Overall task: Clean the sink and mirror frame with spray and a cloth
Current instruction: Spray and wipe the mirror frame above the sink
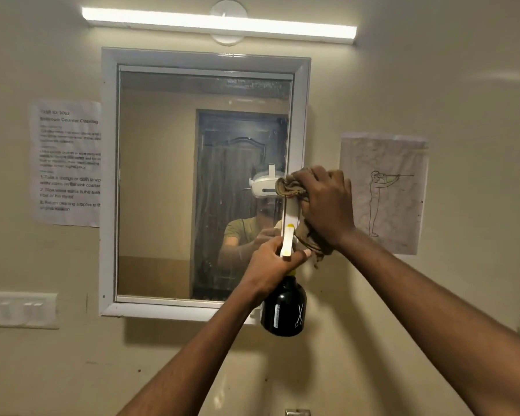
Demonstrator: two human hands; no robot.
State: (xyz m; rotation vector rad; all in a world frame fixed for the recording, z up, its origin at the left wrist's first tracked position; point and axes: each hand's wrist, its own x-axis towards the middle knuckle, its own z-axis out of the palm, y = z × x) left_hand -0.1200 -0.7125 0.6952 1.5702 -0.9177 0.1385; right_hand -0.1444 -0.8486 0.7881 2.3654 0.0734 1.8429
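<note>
While right hand [324, 205] presses bunched brown cloth [294, 190] against mirror frame [301, 115], fingers clamped on it, left hand [272, 265] grips black spray bottle [283, 310], fingers wrapped round its top.

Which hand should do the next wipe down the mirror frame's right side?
Right. The right hand already presses the cloth against the right side of the mirror frame. The left hand is busy gripping the spray bottle.

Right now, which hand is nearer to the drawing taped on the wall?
Right. The right hand presses the cloth on the mirror frame, just left of the drawing. The left hand holds the spray bottle lower down and farther left.
</note>
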